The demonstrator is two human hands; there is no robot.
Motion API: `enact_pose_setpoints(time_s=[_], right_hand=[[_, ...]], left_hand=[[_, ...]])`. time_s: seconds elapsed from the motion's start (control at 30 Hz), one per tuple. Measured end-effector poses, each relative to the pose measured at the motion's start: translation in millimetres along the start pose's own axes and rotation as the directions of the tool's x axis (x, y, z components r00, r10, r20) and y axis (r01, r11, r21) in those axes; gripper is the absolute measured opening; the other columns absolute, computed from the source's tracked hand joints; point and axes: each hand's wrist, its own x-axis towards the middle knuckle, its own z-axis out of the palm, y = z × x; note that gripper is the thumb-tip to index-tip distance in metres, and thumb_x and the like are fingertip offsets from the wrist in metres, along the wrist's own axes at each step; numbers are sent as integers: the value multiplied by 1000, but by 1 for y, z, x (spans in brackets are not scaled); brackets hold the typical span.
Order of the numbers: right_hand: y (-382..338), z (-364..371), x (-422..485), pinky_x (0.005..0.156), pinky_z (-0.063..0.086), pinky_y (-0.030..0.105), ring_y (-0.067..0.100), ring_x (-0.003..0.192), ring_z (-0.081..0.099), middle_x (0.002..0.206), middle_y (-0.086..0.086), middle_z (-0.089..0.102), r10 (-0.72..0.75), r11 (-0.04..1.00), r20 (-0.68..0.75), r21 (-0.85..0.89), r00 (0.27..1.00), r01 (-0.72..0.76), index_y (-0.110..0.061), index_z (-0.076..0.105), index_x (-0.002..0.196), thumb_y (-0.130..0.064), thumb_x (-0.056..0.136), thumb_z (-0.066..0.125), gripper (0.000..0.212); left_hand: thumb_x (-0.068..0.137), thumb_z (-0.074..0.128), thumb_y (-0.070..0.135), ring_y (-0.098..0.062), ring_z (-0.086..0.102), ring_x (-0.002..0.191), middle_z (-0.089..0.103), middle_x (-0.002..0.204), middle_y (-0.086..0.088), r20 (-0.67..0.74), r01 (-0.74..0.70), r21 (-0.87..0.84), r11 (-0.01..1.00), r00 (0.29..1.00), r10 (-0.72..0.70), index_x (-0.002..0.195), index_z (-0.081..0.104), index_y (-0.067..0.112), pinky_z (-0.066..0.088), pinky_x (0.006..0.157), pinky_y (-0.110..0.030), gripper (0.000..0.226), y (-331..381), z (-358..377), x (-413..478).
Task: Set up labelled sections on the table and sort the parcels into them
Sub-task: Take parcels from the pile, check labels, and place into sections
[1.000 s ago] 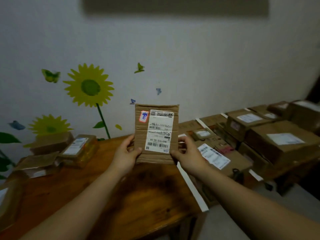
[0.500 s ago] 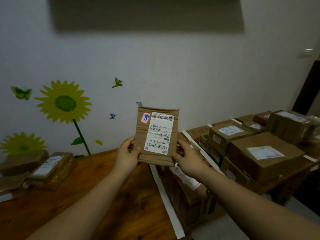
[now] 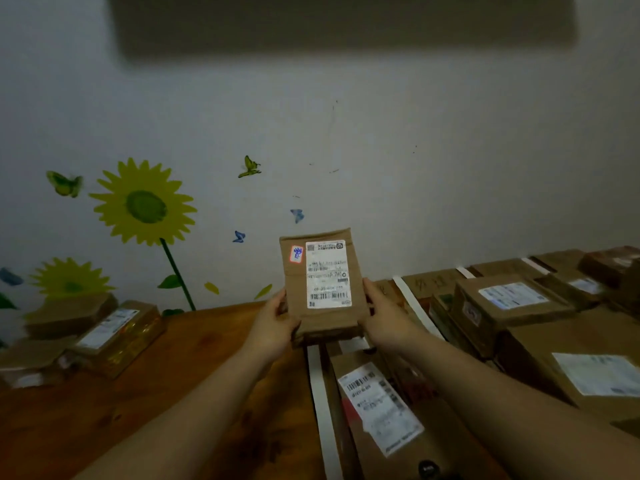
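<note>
Head view: pinches flat cardboard parcel [image 3: 320,282] by lower side edges with left hand [image 3: 273,327] and right hand [image 3: 384,320]; probably handles light, stiff.

We stretch both bare arms out in front of us, coming up from the bottom of the view. Our left hand [image 3: 273,329] grips the left edge of a small parcel [image 3: 320,323], low down. Our right hand [image 3: 388,320] grips the right edge at about the same height. Both thumbs lie on the front. The other fingers go behind, where we cannot see them.
</note>
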Motion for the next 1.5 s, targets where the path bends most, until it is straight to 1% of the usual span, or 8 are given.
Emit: enact_pose_setpoints(time_s=[0.2,0.37,0.53,0.73,0.97,1.17,1.33,1.5], right_hand=[[26,-2,52,95,49,33,13,109,57,127,-4,59,128,981,46,-152,991,-119,-37,34,139,-18,96,51,50],[58,-9,79,78,51,25,18,104,58,131,1,56,221,942,115,-281,969,-182,-33,33,142,-15,97,45,50],[90,-12,96,87,53,30,13,106,58,131,-2,57,278,918,196,-343,940,-200,-35,39,139,-20,98,44,44],[113,-16,98,96,47,28,15,118,54,136,1,53,323,881,314,-445,893,-162,-24,43,138,-25,100,44,38],[134,-21,105,94,46,28,14,112,57,126,1,59,365,818,378,-566,851,-100,-20,55,123,-34,99,45,30],[140,-21,111,96,43,32,16,112,56,125,3,59,387,791,406,-607,828,-73,-19,56,123,-42,100,38,37],[121,-20,121,85,46,25,11,98,57,122,1,59,283,806,409,-592,867,16,-18,51,129,-44,98,41,42],[72,11,120,75,43,28,13,91,57,113,5,62,138,814,434,-561,890,148,-16,56,121,-42,98,42,38]], left_hand=[[92,55,7,-20,55,117,54,133,-2,62,136,38,990,988,-138,143,35,26,50,94,-40,58,-34,13,56],[93,52,4,-21,54,118,53,135,-6,106,223,130,966,966,-238,145,31,22,47,75,-22,59,-58,34,84],[94,51,5,-4,56,80,59,112,-1,123,317,216,924,930,-348,143,33,19,49,66,-21,55,-73,50,92],[88,56,1,-17,65,86,56,100,3,156,363,349,864,887,-435,148,15,35,56,72,-31,80,-83,58,90],[96,47,15,-7,51,112,49,136,0,227,295,587,754,834,-503,137,43,26,41,85,-16,43,-87,72,83],[102,31,33,-2,54,80,59,93,6,187,356,598,718,810,-556,113,56,23,42,67,-18,29,-79,77,85],[99,39,38,-16,48,123,49,139,-1,125,333,629,702,849,-514,136,45,24,37,104,-33,40,-73,62,81],[95,49,41,-23,40,133,36,150,-7,27,336,679,652,877,-480,145,36,21,32,106,-28,55,-66,-6,63]])
